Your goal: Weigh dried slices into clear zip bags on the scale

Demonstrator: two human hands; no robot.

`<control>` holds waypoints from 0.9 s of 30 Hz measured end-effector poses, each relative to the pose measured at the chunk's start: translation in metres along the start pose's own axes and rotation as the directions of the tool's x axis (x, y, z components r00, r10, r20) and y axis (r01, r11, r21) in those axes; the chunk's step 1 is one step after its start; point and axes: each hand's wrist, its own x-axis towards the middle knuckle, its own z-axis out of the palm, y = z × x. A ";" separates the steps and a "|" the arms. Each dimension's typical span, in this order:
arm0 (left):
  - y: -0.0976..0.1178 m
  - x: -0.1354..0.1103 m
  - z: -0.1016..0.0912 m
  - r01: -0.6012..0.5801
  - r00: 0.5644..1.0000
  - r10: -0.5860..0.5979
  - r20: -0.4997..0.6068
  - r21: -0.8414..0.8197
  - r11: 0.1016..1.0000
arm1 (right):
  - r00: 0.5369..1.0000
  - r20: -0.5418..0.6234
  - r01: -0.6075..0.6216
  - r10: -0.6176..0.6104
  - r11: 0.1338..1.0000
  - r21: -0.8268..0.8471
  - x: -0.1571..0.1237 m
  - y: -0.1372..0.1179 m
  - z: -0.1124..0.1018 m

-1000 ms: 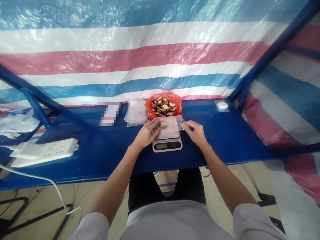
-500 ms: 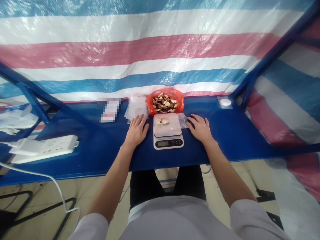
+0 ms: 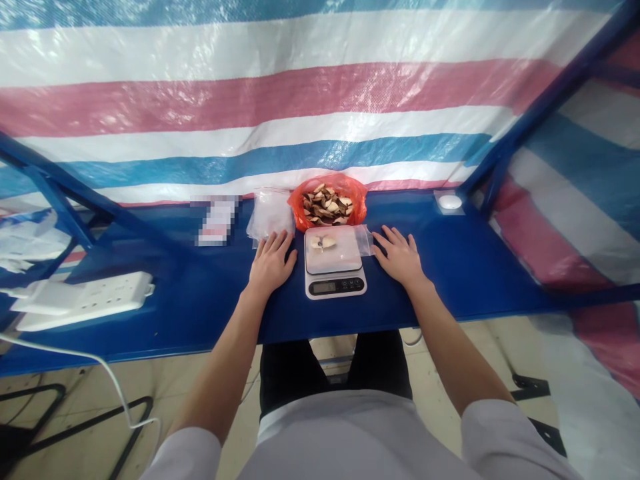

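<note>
My left hand (image 3: 271, 261) lies flat on the blue table, fingers spread, its fingertips at the lower edge of a pile of clear plastic bags (image 3: 273, 212). My right hand (image 3: 399, 255) also rests flat and open, beside the end of a clear zip bag (image 3: 365, 241). That bag lies across the pan of a white digital kitchen scale (image 3: 333, 265), which stands between my hands. A few pale dried slices (image 3: 324, 243) are on the scale, seemingly inside the bag. Behind the scale sits an open red plastic bag (image 3: 296, 208) full of brown-edged dried slices (image 3: 327, 203).
A white power strip (image 3: 107, 295) with a plugged-in adapter and cable (image 3: 113, 380) lies at the table's left. A blurred-out packet (image 3: 219, 220) is behind it. A round white object (image 3: 451, 203) sits at the back right. Blue frame bars (image 3: 520, 140) and striped sheeting (image 3: 300, 93) enclose the table.
Both hands stay flat in place. The camera view has shifted very slightly; nothing on the table has visibly moved.
</note>
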 end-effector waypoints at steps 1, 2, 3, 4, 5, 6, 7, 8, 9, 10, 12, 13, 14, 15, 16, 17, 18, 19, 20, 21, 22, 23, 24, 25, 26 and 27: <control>0.000 0.000 0.000 0.000 1.000 0.000 -0.003 -0.003 1.000 | 1.000 0.005 -0.002 0.002 1.000 -0.002 0.000 0.000 -0.001; 0.000 0.000 0.001 -0.001 1.000 0.001 -0.006 -0.005 1.000 | 1.000 0.012 -0.005 0.005 1.000 -0.006 0.000 -0.001 -0.001; -0.001 0.000 0.001 -0.002 1.000 0.002 -0.010 -0.007 1.000 | 1.000 0.018 -0.009 0.009 1.000 -0.010 0.000 -0.001 -0.002; -0.001 0.000 0.002 -0.005 1.000 0.005 -0.014 -0.010 1.000 | 1.000 0.024 -0.012 0.013 1.000 -0.015 0.000 -0.002 -0.003; -0.001 0.000 0.002 -0.008 1.000 0.008 -0.018 -0.012 1.000 | 0.999 0.029 -0.016 0.016 1.000 -0.018 0.000 -0.003 -0.004; -0.002 0.000 0.003 -0.011 1.000 0.010 -0.022 -0.016 1.000 | 0.999 0.032 -0.018 0.019 1.000 -0.020 0.000 -0.003 -0.005; -0.002 0.000 0.003 -0.013 1.000 0.013 -0.027 -0.020 1.000 | 0.999 0.034 -0.019 0.020 1.000 -0.020 0.000 -0.004 -0.006; -0.003 0.000 0.003 -0.015 0.999 0.014 -0.031 -0.024 1.000 | 0.999 0.035 -0.020 0.021 1.000 -0.019 0.000 -0.004 -0.006; -0.003 0.000 0.004 -0.015 0.999 0.015 -0.033 -0.027 1.000 | 0.999 0.035 -0.020 0.021 1.000 -0.017 0.000 -0.004 -0.006; -0.003 0.000 0.004 -0.016 0.999 0.015 -0.034 -0.028 0.999 | 0.999 0.035 -0.020 0.020 1.000 -0.016 0.000 -0.005 -0.007; -0.003 0.000 0.004 -0.015 0.999 0.014 -0.033 -0.027 1.000 | 0.999 0.031 -0.019 0.019 1.000 -0.013 0.000 -0.004 -0.006; -0.003 0.000 0.004 -0.013 0.999 0.012 -0.032 -0.026 1.000 | 0.999 0.028 -0.019 0.019 1.000 -0.011 0.000 -0.004 -0.006; -0.003 0.000 0.004 -0.012 0.999 0.011 -0.031 -0.025 1.000 | 1.000 0.023 -0.018 0.018 1.000 -0.009 0.000 -0.004 -0.006; -0.003 0.000 0.004 -0.011 0.999 0.010 -0.031 -0.025 1.000 | 1.000 0.017 -0.016 0.017 1.000 -0.008 0.000 -0.004 -0.005; -0.003 0.000 0.004 -0.011 0.999 0.010 -0.030 -0.026 1.000 | 1.000 0.010 -0.015 0.015 1.000 -0.006 0.000 -0.004 -0.004; -0.003 0.000 0.003 -0.011 1.000 0.010 -0.029 -0.027 1.000 | 1.000 0.002 -0.013 0.013 1.000 -0.004 0.000 -0.003 -0.004; -0.003 0.001 0.003 -0.011 1.000 0.010 -0.029 -0.030 1.000 | 1.000 -0.005 -0.012 0.012 1.000 0.001 0.000 -0.003 -0.003; -0.003 0.001 0.003 -0.011 1.000 0.010 -0.029 -0.033 0.999 | 1.000 -0.013 -0.011 0.011 1.000 0.009 0.000 -0.003 -0.002; -0.004 0.001 0.003 -0.011 0.999 0.009 -0.032 -0.039 0.999 | 1.000 -0.022 -0.010 0.011 1.000 0.022 0.000 -0.003 -0.001; -0.004 0.001 0.003 -0.011 0.999 0.009 -0.038 -0.047 0.999 | 0.999 -0.035 -0.012 0.013 0.999 0.041 0.000 -0.003 -0.001; -0.004 0.001 0.003 -0.014 0.999 0.011 -0.047 -0.056 0.998 | 0.998 -0.055 -0.016 0.020 0.998 0.069 0.001 -0.002 -0.002; -0.004 0.001 0.003 -0.017 0.998 0.013 -0.063 -0.067 0.998 | 0.996 -0.083 -0.020 0.029 0.994 0.109 0.001 -0.002 -0.003; -0.004 0.001 0.003 -0.021 0.997 0.014 -0.082 -0.078 0.997 | 0.992 -0.117 -0.018 0.037 0.986 0.165 0.002 -0.002 -0.004; -0.004 0.002 0.002 -0.025 0.994 0.015 -0.106 -0.089 0.996 | 0.987 -0.156 -0.010 0.048 0.971 0.237 0.003 -0.003 -0.007; -0.003 0.003 0.000 -0.030 0.991 0.016 -0.133 -0.102 0.994 | 0.979 -0.193 0.005 0.060 0.947 0.320 0.004 -0.003 -0.009; -0.002 0.004 -0.001 -0.038 0.987 0.019 -0.160 -0.116 0.993 | 0.972 -0.222 0.020 0.079 0.912 0.409 0.004 -0.005 -0.013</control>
